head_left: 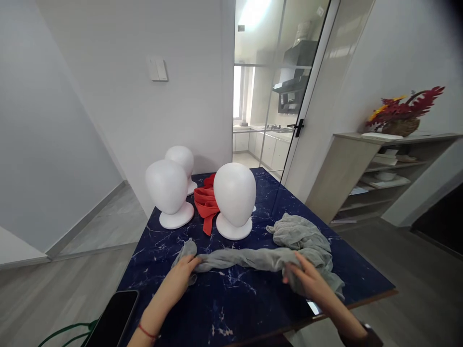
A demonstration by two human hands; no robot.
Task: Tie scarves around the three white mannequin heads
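A long grey-green scarf of thin cloth lies twisted into a rope across the front of the table. My left hand is closed around its left end, where a short tail sticks out beyond the fingers. Farther along, my right hand grips the same scarf near the right side, fingers wrapped over it. Beyond that hand the rest of the cloth sits in a loose, crumpled heap. A white foam mannequin head stands upright just behind the twisted stretch, not touching it.
Two more white mannequin heads stand at the back left. Red cloth lies folded between the heads. A black phone is at the lower left on the dark blue marbled table. A glass door and shelf unit are beyond.
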